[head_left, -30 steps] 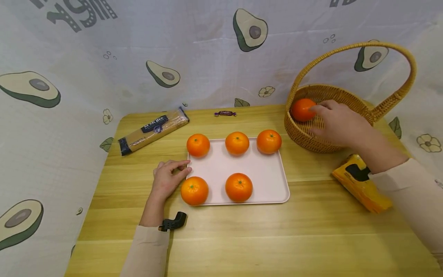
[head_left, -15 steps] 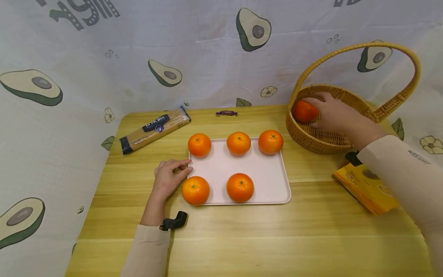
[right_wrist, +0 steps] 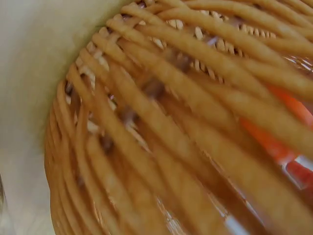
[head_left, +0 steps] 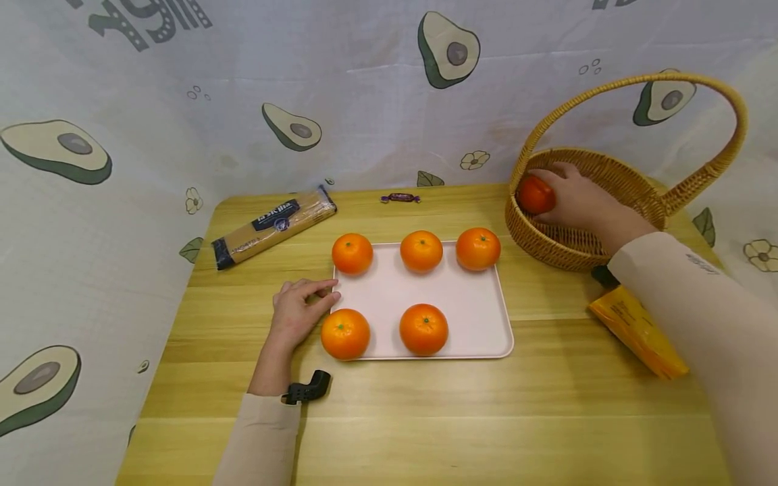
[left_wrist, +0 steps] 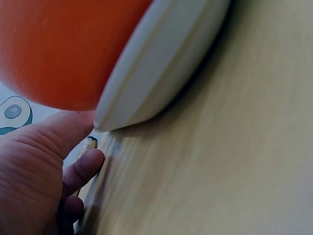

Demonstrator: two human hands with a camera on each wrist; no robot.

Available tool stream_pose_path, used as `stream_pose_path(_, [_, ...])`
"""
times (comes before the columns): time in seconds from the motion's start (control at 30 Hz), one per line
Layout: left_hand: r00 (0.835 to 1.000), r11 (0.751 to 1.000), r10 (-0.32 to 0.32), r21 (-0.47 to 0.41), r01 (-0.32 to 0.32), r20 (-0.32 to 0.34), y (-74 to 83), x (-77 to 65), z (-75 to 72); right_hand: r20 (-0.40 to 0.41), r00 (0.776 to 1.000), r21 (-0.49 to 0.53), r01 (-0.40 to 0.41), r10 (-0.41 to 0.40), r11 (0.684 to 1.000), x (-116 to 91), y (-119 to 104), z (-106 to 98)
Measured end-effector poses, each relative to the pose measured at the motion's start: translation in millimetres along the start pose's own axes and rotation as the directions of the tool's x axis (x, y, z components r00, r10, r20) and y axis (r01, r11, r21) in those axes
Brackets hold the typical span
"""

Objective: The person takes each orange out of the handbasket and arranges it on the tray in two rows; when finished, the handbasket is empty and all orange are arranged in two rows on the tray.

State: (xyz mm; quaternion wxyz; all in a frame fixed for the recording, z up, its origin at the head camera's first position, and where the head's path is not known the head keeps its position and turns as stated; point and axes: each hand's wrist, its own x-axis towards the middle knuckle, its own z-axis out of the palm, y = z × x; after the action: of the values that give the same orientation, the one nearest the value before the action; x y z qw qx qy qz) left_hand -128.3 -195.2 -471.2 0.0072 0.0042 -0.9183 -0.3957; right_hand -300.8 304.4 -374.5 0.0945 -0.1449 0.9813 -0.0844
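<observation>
A pale pink tray (head_left: pixel 468 317) lies mid-table with several oranges (head_left: pixel 423 329) along its far and near sides. My left hand (head_left: pixel 298 310) pinches the tray's left rim between thumb and fingers; in the left wrist view the thumb (left_wrist: pixel 54 129) meets the rim just under an orange (left_wrist: pixel 63 54). At the right, my right hand (head_left: pixel 574 199) reaches into a wicker basket (head_left: pixel 541 246) and grips a red-orange round fruit (head_left: pixel 536 195) against the basket's left inner wall. Wickerwork (right_wrist: pixel 161 112) fills the right wrist view, with bits of the fruit (right_wrist: pixel 276 132) showing through.
A pack of spaghetti (head_left: pixel 273 226) lies at the back left. One wrapped candy (head_left: pixel 400 198) is near the far edge. A yellow packet (head_left: pixel 638 331) sits partly under the right sleeve. The basket's tall handle (head_left: pixel 635 79) arches over the right hand.
My right hand has moved left and deeper into the basket, and its fingers have come around the red-orange fruit. The left hand and tray stay as they were.
</observation>
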Motion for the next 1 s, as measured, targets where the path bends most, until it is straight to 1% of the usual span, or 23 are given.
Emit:
stream_pose_path(0.33, [1.0,1.0,0.004,-0.004,-0.004,-0.005,-1.3,-0.2,0.6,-0.013,1.0,0.001,-0.026,0.026,1.0,9,-2,7])
stream_pose_path(0.5, [1.0,1.0,0.003,-0.002,-0.003,-0.007,-1.0,-0.2,0.6,-0.035,0.999,-0.024,-0.006,0.006,1.0,12,-1,9])
stream_pose_path(1.0, [1.0,1.0,0.008,0.003,-0.008,-0.008,-0.4,-0.1,0.3,-0.033,0.999,-0.013,-0.023,0.023,1.0,12,1,11])
